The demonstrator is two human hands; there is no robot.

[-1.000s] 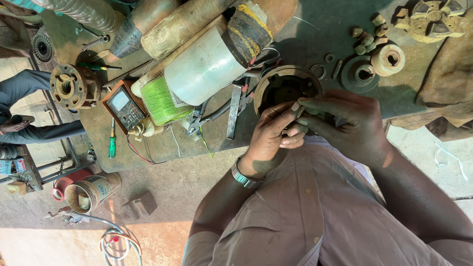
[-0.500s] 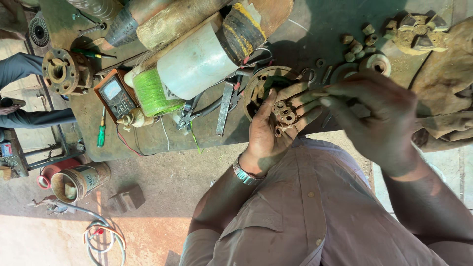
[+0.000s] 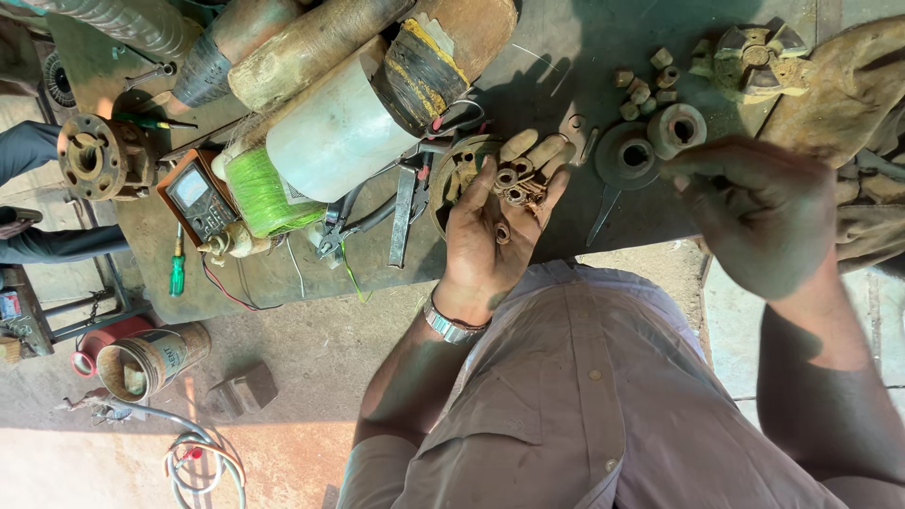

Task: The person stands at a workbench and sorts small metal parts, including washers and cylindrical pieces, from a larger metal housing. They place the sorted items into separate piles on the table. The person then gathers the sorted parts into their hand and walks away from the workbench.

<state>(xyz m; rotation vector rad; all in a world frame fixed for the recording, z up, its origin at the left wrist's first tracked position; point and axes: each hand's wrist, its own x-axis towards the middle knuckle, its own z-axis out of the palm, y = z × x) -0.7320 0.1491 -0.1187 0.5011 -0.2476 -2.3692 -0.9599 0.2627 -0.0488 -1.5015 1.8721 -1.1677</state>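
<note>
My left hand, a metal watch on its wrist, lies palm up over the workbench and cups several small rusty rings. Beneath its fingers sits a round rusty housing. My right hand hovers to the right with its fingertips pinched together, close to a rusty disc and a thick rusty ring. Whether anything is between those fingertips is hidden.
On the bench are a white cylinder, a green wire spool, a multimeter, pliers, loose nuts, an impeller and a rusty flange. A can stands on the floor. Another person's dark sleeve is at the left.
My right hand left the left palm and moved right toward the rusty disc. My left hand opened out flat, showing the rings in it.
</note>
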